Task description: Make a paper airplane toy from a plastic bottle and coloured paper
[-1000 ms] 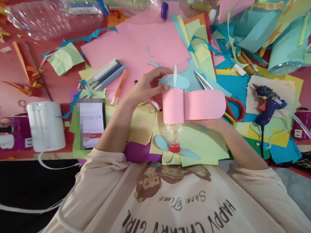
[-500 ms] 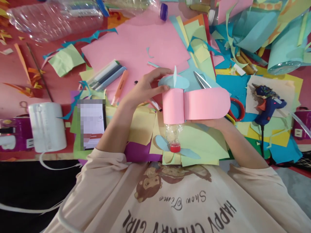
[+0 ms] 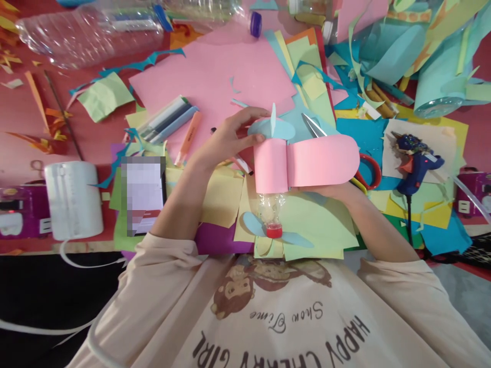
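Note:
A small toy plane made from a plastic bottle (image 3: 270, 204) lies across the middle, its body wrapped in pink paper (image 3: 270, 166). At its near end are a red cap (image 3: 273, 231) and light blue propeller blades (image 3: 297, 238). Light blue tail pieces (image 3: 282, 129) stand at the far end, where my left hand (image 3: 233, 135) grips with thumb and fingers. A rounded pink wing (image 3: 324, 161) reaches out to the right. Under that wing rests my right hand (image 3: 333, 192); its fingers are hidden by the paper.
Scissors (image 3: 370, 171) lie beside the wing, partly covered. Farther right is a blue glue gun (image 3: 420, 171) with its cable. Markers (image 3: 169, 120), a phone (image 3: 146, 197) and a white power strip (image 3: 74, 199) lie left. Clear bottles (image 3: 92, 36) and paper scraps line the back.
The whole view has shifted slightly, so things appear a little farther left. Both hands keep the same position on the toy plane.

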`<state>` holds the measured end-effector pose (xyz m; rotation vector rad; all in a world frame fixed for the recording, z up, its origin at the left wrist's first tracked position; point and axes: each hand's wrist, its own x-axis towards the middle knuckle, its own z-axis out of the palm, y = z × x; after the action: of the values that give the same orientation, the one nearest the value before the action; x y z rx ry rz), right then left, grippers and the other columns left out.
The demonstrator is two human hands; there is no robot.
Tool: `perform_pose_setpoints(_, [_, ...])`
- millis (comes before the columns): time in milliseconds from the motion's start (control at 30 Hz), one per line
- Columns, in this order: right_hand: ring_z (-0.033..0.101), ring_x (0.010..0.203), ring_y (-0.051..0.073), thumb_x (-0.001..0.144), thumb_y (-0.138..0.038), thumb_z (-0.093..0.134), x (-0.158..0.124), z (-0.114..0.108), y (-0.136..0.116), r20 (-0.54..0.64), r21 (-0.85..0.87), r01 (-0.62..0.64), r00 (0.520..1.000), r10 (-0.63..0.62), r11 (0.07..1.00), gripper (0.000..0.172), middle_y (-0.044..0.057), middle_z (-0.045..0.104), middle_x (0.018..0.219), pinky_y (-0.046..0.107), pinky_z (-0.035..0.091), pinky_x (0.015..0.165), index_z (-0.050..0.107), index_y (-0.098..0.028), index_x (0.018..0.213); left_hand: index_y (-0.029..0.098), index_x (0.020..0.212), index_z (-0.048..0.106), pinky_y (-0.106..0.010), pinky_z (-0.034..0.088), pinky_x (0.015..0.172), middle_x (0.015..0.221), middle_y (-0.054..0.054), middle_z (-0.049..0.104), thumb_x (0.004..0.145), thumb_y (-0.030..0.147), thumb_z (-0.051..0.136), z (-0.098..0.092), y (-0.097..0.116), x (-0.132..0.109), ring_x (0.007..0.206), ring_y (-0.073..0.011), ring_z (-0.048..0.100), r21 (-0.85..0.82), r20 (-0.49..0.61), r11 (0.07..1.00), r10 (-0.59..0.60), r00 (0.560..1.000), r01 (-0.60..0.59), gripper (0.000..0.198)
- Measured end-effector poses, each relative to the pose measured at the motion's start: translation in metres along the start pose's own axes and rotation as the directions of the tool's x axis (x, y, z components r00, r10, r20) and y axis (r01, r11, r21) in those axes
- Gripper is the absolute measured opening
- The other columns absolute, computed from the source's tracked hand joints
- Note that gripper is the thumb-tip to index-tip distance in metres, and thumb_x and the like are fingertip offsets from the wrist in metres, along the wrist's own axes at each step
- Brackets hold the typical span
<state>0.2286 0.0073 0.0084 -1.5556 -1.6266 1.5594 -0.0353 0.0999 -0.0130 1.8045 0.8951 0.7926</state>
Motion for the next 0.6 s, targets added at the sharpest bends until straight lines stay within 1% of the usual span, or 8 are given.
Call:
perform_pose_setpoints(133, [0.037,0.143,0.032,0.06,-0.036,0.085,0.0,-0.001,0.004,0.01,0.034,0.029,1.0,-0.029,0.999,0.09,0.005,0.047,0.151,0.047,0.025,0.123,0.047,-0.026,0.141,0.03,0.123,0.059,-0.036,0.053,0.094,0.126,-0.006,0.062,0.08,0.057,0.065,-0.002,-0.002,0.0,0.114,-0.0236,0.06,0.022,0.007,1.0,0.012,1.0,-0.012,0.05])
perform_pose_setpoints(233, [0.034,0.144,0.035,0.055,-0.042,0.087,0.001,0.0,0.012,-0.022,0.045,0.065,0.998,-0.064,0.997,0.101,0.007,0.043,0.154,0.049,0.021,0.124,0.044,-0.025,0.144,0.024,0.124,0.057,-0.038,0.052,0.096,0.126,-0.009,0.06,0.082,0.057,0.063,-0.002,-0.001,0.0,0.116,-0.0241,0.059,0.028,0.019,0.999,0.02,1.0,-0.021,0.054])
perform_pose_setpoints(300, [0.031,0.146,0.036,0.055,-0.047,0.087,-0.001,0.0,0.014,-0.025,0.011,0.079,0.997,-0.079,0.997,0.105,0.007,0.04,0.155,0.05,0.018,0.125,0.041,-0.023,0.147,0.021,0.124,0.057,-0.039,0.051,0.096,0.125,-0.01,0.06,0.083,0.058,0.062,-0.002,-0.001,0.0,0.117,-0.0246,0.058,0.038,0.018,0.999,0.037,0.999,-0.037,0.055])
perform_pose_setpoints(400, [0.031,0.146,0.036,0.059,-0.049,0.085,-0.005,-0.003,0.013,0.003,-0.038,0.068,0.998,-0.068,0.997,0.105,0.01,0.039,0.156,0.05,0.021,0.124,0.039,-0.019,0.149,0.021,0.123,0.057,-0.038,0.052,0.095,0.123,-0.01,0.061,0.083,0.058,0.062,-0.001,-0.003,0.001,0.116,-0.0245,0.059,0.059,0.008,0.997,0.059,0.998,-0.059,0.055])
perform_pose_setpoints(467, [0.035,0.144,0.036,0.062,-0.049,0.084,-0.006,-0.009,0.011,0.012,-0.043,0.096,0.995,-0.096,0.994,0.099,0.009,0.042,0.154,0.05,0.028,0.122,0.042,-0.02,0.147,0.022,0.124,0.057,-0.037,0.052,0.094,0.122,-0.01,0.061,0.083,0.058,0.062,-0.001,-0.006,0.002,0.115,-0.024,0.06,0.065,0.004,0.996,0.065,0.998,-0.065,0.055])
perform_pose_setpoints(500, [0.038,0.142,0.034,0.066,-0.049,0.081,-0.005,-0.014,0.01,0.005,-0.034,0.13,0.992,-0.13,0.991,0.092,0.008,0.043,0.153,0.05,0.032,0.12,0.043,-0.023,0.146,0.022,0.124,0.057,-0.036,0.052,0.093,0.122,-0.01,0.062,0.083,0.059,0.062,-0.001,-0.006,0.002,0.114,-0.0236,0.06,0.064,0.003,0.996,0.069,0.998,-0.069,0.055])
perform_pose_setpoints(567, [0.044,0.139,0.032,0.078,-0.052,0.071,-0.001,-0.026,0.01,-0.076,0.012,0.242,0.968,-0.24,0.97,0.074,0.007,0.047,0.151,0.051,0.039,0.115,0.046,-0.027,0.143,0.022,0.123,0.056,-0.035,0.052,0.092,0.122,-0.01,0.062,0.083,0.059,0.061,-0.001,-0.007,0.002,0.112,-0.0225,0.061,0.059,0.003,0.995,0.077,0.997,-0.077,0.055])
perform_pose_setpoints(600, [0.049,0.134,0.031,0.083,-0.054,0.064,0.002,-0.032,0.01,-0.153,0.022,0.3,0.944,-0.294,0.954,0.064,0.006,0.051,0.148,0.051,0.044,0.11,0.048,-0.029,0.14,0.022,0.123,0.056,-0.035,0.053,0.091,0.121,-0.01,0.062,0.083,0.059,0.06,-0.001,-0.007,0.002,0.111,-0.0219,0.061,0.058,0.007,0.995,0.082,0.997,-0.082,0.054])
